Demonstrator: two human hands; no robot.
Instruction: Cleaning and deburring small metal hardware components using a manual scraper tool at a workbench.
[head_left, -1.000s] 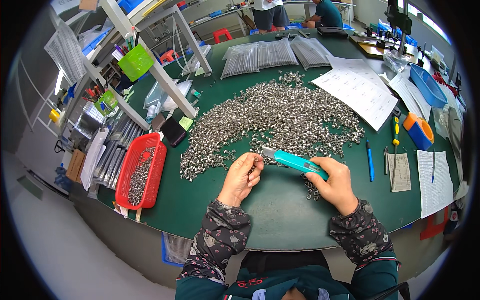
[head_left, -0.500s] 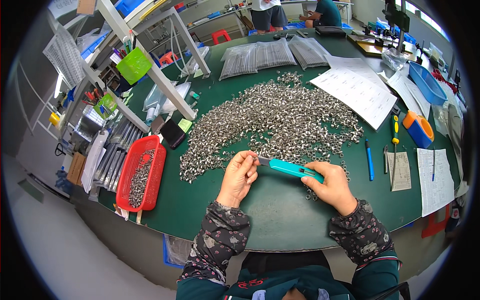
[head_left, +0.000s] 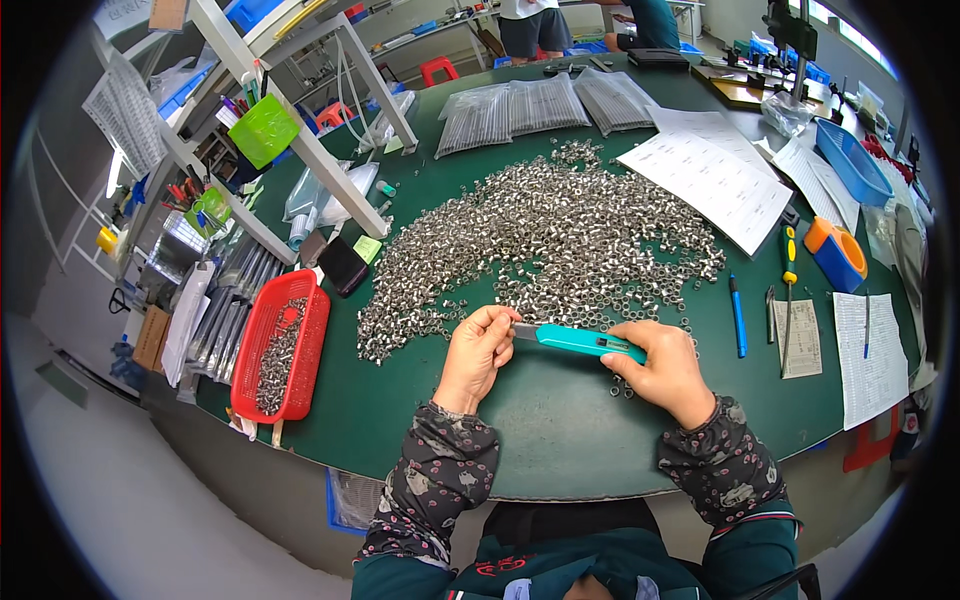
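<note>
Gripped at its back end by the right hand [head_left: 668, 372], pinched at its metal tip by the left hand [head_left: 480, 352]: teal cutter knife [head_left: 580, 342], flat, just in front of the big heap of small metal rings [head_left: 560, 240]; left of heap, red basket [head_left: 278, 360]; right, blue pen [head_left: 737, 316].

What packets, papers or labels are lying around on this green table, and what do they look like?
Clear plastic packets: far side of table, flat, filled with grey rods.
White printed sheets: far right, overlapping rectangles.
Small slip: right, beside the yellow-handled screwdriver, pale rectangle.
White form: right edge, tall rectangle.
</note>
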